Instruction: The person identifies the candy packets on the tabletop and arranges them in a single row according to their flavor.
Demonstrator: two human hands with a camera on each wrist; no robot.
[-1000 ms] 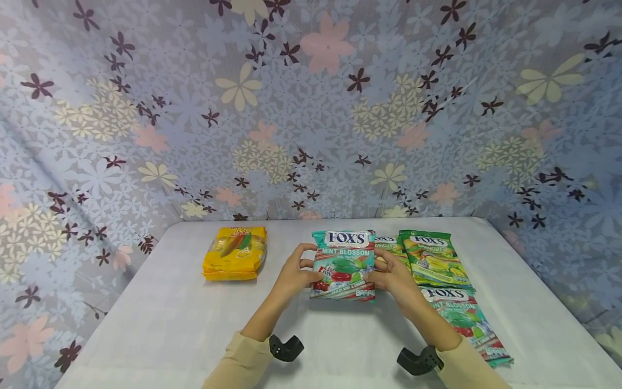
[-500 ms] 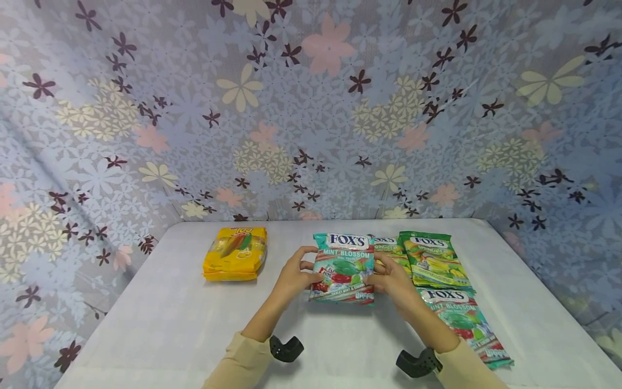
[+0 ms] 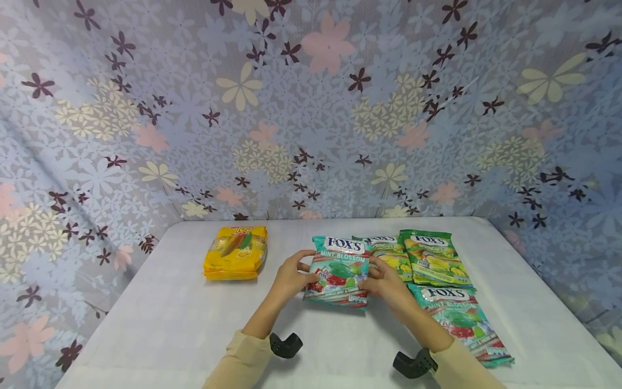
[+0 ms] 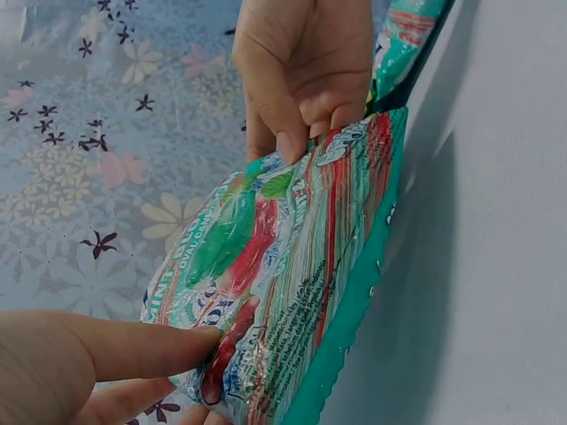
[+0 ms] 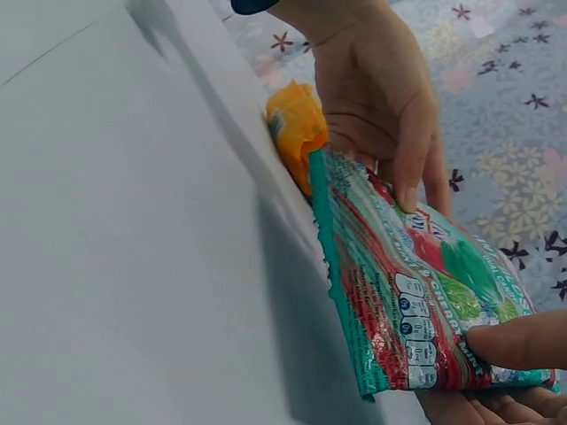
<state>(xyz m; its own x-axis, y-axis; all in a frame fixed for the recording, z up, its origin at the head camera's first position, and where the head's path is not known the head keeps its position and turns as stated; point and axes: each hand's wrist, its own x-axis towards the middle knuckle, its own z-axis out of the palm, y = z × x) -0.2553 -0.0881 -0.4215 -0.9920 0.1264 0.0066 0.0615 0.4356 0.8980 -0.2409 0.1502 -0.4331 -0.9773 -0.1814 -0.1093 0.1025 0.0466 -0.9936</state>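
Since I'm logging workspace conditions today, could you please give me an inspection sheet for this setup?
Surface: white-covered table.
Job's things: one Mint Blossom bag held up between both hands; a second Mint Blossom bag lies at the right, with one green-and-yellow Fox's bag and another green-and-yellow Fox's bag beyond it.
Clutter: possibly the yellow bag, lying apart at the left.
Hands: the left hand pinches the held bag's left edge, the right hand its right; a black device sits at the left wrist, and another black device at the right.
Cables: nothing seen.
Surroundings: floral-patterned backdrop behind and at both sides.
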